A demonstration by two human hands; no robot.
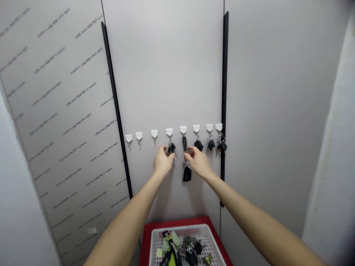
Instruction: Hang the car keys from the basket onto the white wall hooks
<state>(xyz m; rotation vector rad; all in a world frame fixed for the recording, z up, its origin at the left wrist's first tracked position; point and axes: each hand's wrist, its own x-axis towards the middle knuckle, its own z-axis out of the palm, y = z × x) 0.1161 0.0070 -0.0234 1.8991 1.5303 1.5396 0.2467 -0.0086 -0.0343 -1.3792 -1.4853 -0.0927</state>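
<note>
My left hand (163,161) is raised to the row of hooks, its thumb and fingers closed around a bunch of keys (172,146) with dark heads. That bunch hangs from a white hook (169,132). Beside it, my right hand (198,161) has its thumb and fingertip at the edge of a black key strap (185,144), which hangs from another hook (183,129). Below the strap dangles a black car key fob (187,173). Just right of my right fingers hangs a dark round key fob (198,144).
More keys (211,145) and a key ring bunch (221,145) hang at the right, near a black door handle (225,92). Bare hooks (139,136) are at the left. Below, a white basket (215,242) of keys and a cutter (172,245) stands on a red surface (205,221).
</note>
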